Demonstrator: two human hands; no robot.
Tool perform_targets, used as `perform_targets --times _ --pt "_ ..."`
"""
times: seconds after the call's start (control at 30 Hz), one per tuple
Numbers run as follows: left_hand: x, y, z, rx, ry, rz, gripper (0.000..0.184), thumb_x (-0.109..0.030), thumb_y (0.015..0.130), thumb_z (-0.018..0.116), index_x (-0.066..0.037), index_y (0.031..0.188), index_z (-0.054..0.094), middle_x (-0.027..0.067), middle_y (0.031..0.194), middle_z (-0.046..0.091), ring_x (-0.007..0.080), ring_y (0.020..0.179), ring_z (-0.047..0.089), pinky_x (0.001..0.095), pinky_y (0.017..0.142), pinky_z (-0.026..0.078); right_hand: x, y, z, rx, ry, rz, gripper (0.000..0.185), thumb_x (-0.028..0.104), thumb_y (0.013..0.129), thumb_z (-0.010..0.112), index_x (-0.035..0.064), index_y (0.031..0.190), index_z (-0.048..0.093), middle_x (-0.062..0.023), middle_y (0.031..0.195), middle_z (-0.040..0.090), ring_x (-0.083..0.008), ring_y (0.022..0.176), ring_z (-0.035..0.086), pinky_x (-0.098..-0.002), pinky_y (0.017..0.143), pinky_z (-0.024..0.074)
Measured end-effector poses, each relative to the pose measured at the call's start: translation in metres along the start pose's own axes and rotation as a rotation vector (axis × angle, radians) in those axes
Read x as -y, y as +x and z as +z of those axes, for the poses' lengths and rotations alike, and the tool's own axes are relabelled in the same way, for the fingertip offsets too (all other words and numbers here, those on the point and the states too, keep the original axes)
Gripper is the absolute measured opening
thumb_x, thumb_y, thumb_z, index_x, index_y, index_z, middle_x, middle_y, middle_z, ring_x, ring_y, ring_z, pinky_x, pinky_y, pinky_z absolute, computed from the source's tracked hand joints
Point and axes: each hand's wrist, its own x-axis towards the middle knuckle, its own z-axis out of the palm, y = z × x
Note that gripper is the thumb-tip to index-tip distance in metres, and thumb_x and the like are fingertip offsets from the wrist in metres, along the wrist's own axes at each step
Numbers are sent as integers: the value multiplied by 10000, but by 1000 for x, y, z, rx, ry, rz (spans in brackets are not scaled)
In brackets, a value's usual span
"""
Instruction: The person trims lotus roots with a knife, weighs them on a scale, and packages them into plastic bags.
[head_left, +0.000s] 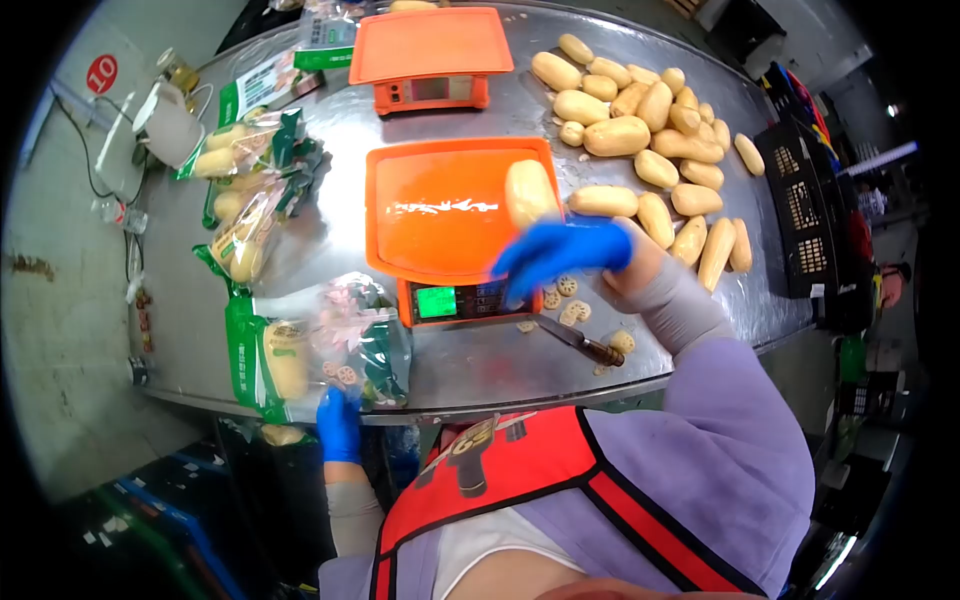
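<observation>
My right hand (565,257), in a blue glove, is smeared by motion over the front right edge of the near orange scale (440,230). Just behind its fingers a peeled lotus root piece (531,193) lies on the scale's tray. The scale's display (437,301) glows green. At the table's front edge my left hand (339,425), also gloved in blue, is at the lower edge of a clear and green bag (370,350) with its fingers pressed together. A lotus root piece (286,360) shows inside that bag's left part.
Many lotus root pieces (655,105) are heaped at the back right, beside a black crate (800,215). A knife (585,341) lies among cut slices (568,286). Filled bags (245,235) lie at the left. A second orange scale (432,45) stands behind.
</observation>
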Motion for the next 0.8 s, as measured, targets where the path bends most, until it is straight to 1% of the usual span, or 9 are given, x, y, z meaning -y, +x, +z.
perform_targets --times 0.1,0.17,0.23,0.27,0.33,0.47,0.67,0.7,0.8 --pt "9 8 -8 -28 -4 15 355 -381 923 500 -60 1073 507 42 972 552 159 803 545 304 697 465 -12 -63 -80 -950 269 -262 400 303 859 582 54 1172 587 -54 979 632 -111 912 570 -249 778 442" --pt "5 7 -3 -46 30 16 422 -445 921 475 -70 1115 496 54 998 548 177 825 543 312 700 460 -56 -84 -151 -1277 -78 -248 426 324 842 593 35 1154 599 -74 1018 639 -139 934 579 -277 831 444" --pt "-1 4 5 -192 7 -46 460 -488 923 441 -77 1122 496 67 1007 545 192 829 540 326 701 456 -115 -100 -212 -1412 -212 -113 433 359 838 586 47 1137 614 -104 1060 644 -189 958 598 -299 863 446" --pt "-1 4 6 -180 -21 -45 497 -509 920 428 -67 1138 489 78 1043 539 214 860 546 335 717 455 -127 -108 -225 -1414 -205 -109 433 359 838 586 47 1137 614 -104 1060 644 -189 958 598 -299 863 446" --pt "4 8 -2 -180 27 -32 515 -515 918 426 -59 1151 484 80 1062 536 220 877 548 338 729 456 -148 -120 -243 -1409 -592 352 402 367 883 531 67 1135 618 -128 1039 655 -231 940 622 -307 863 461" --pt "-6 -3 23 -245 76 5 562 -513 915 427 -31 1201 465 99 1113 531 230 933 551 344 760 468 -165 -119 -280 -1418 -823 564 399 426 864 516 141 1116 636 -133 1100 624 -295 1019 595 -357 905 447" --pt "-7 2 29 -353 173 12 526 -468 936 410 -4 1161 512 105 1061 557 217 901 557 341 762 479 -188 -80 -355 -1452 -868 469 475 441 845 544 149 1219 563 -141 1165 592 -311 1070 563 -368 915 434" --pt "-5 7 30 -403 124 26 505 -450 944 404 -3 1141 529 101 1030 568 208 871 559 338 752 477 -188 -72 -364 -1468 -896 437 467 404 820 599 139 1204 575 -143 1134 608 -315 1039 572 -377 901 438" --pt "0 6 8 -451 263 -18 449 -403 959 395 -31 1164 539 76 1023 584 177 871 561 323 758 477 -157 -43 -372 -1540 -919 334 411 376 795 590 154 1139 622 -145 1040 641 -305 966 610 -370 872 459"
